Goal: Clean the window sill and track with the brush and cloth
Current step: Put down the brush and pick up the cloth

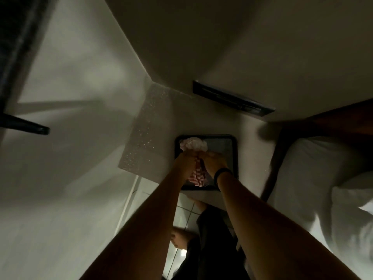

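Both my hands are closed on a red-and-white checked cloth over a dark square tray on a small pale table. My left hand grips the cloth from the left, my right hand, with a black wristband, from the right. One bunched end of the cloth sticks up above my fists, the other hangs below them. No brush is in view. A speckled stone window sill lies left of the tray, beside a dark window frame at far left.
A bed with white pillows and a dark wooden headboard stands on the right. A dark wall fitting sits above the tray. A dark window handle juts out at left. My bare feet stand on the tiled floor below.
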